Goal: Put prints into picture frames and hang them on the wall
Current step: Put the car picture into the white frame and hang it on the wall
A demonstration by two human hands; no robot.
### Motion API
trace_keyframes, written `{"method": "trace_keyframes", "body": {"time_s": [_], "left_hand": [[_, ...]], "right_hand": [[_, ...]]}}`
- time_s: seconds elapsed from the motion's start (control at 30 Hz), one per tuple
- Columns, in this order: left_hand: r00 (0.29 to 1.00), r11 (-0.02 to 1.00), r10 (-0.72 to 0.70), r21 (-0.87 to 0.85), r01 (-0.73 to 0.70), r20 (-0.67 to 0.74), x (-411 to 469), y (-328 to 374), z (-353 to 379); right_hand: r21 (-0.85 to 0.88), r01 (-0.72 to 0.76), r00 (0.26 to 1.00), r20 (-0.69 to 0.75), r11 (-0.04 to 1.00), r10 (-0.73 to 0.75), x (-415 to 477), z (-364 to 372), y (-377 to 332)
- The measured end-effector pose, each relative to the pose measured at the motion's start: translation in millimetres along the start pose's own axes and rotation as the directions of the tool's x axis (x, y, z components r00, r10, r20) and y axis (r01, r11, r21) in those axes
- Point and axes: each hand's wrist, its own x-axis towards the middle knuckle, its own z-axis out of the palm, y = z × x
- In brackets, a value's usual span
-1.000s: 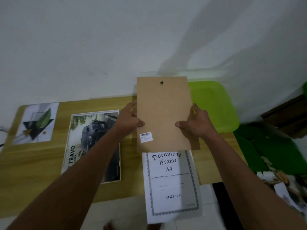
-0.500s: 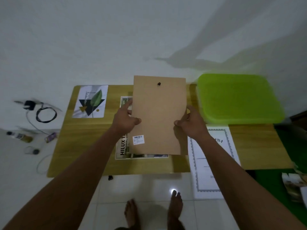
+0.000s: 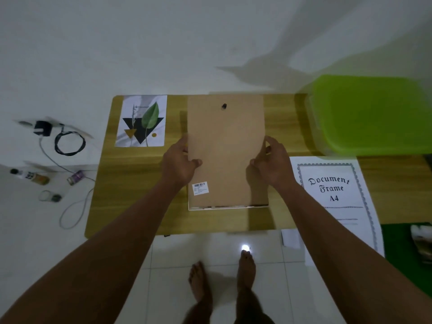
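Both hands, left (image 3: 180,163) and right (image 3: 272,164), are gripping the side edges of a brown fibreboard frame backing (image 3: 225,150), lying mid wooden tabletop (image 3: 140,190), thumbs on top.

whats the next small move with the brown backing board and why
Probably lower and press the backing board flat into the white frame. Both hands, left hand and right hand, grip its side edges, and the frame's rim shows just below its near edge, so it looks lined up but not yet seated.

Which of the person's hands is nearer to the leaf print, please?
Left. The left hand grips the backing board just below-right of the leaf print; the right hand is across the board.
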Motion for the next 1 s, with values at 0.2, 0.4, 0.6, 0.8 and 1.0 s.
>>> {"method": "trace_keyframes", "body": {"time_s": [0.2,0.4,0.6,0.8,1.0], "left_hand": [[1.000,1.000,-0.011,0.011,0.011,0.001,6,-12,6],[0.999,0.999,0.012,0.040,-0.014,0.039,8,-20,12],[0.996,0.990,-0.048,0.132,0.039,0.069,13,-22,14],[0.983,0.966,-0.131,0.241,0.097,0.130,19,-24,17],[0.960,0.909,-0.151,0.415,0.041,0.237,25,-12,19]], "right_hand": [[-0.024,0.001,1.000,0.005,1.000,-0.001,2,10,5],[-0.099,-0.011,0.998,0.057,0.995,0.017,5,16,13],[-0.164,-0.047,0.992,0.110,0.985,0.065,10,22,18],[-0.305,-0.022,0.974,0.210,0.952,0.090,5,13,11],[-0.444,0.093,0.928,0.362,0.891,0.084,8,14,-5]]}}
